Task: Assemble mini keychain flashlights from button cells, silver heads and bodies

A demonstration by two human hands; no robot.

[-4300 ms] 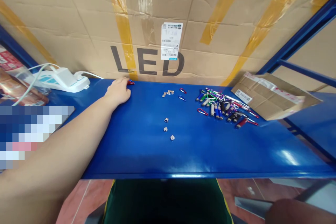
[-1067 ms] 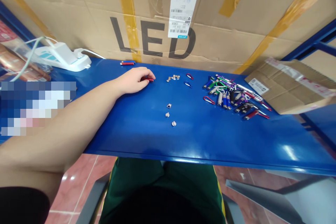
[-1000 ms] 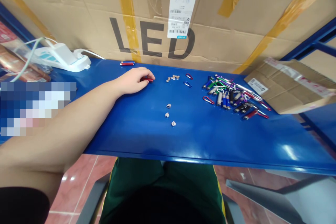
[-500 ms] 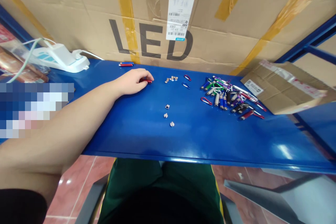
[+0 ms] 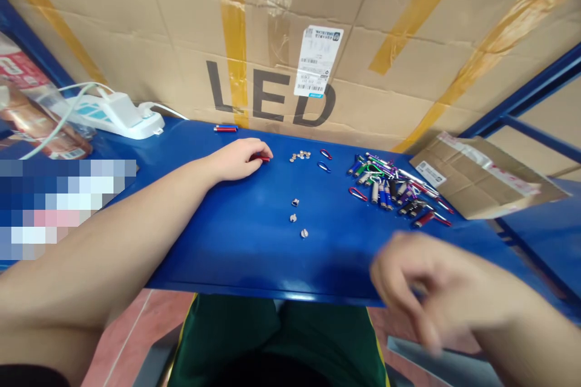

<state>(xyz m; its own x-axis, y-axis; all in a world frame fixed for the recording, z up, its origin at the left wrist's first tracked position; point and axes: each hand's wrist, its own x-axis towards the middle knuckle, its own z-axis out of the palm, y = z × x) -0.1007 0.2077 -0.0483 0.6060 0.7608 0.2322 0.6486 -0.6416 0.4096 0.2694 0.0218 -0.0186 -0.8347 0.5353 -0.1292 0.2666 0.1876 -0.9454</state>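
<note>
My left hand (image 5: 245,158) rests on the blue tabletop (image 5: 236,236), its fingers closed around a small red metal tube (image 5: 264,159). Only one end of the tube shows. My right hand (image 5: 422,284) is in the air over the front edge, blurred by motion with its fingers bent. Whether it holds anything cannot be made out. Several button cells (image 5: 302,155) lie just right of my left hand. Beyond them are a red carabiner clip (image 5: 325,154) and a blue carabiner clip (image 5: 324,167). Small silver metal parts (image 5: 293,217) sit in mid-table.
A pile of small keychain flashlights (image 5: 385,193) lies at the right, beside a cardboard box (image 5: 481,178). At the back stand a red and blue tube pair (image 5: 226,129) and a large LED carton (image 5: 181,24). A white power strip (image 5: 127,118) is at far left.
My right hand has come into view from the lower right. The camera view has tilted up slightly. My left hand stays on the red tube.
</note>
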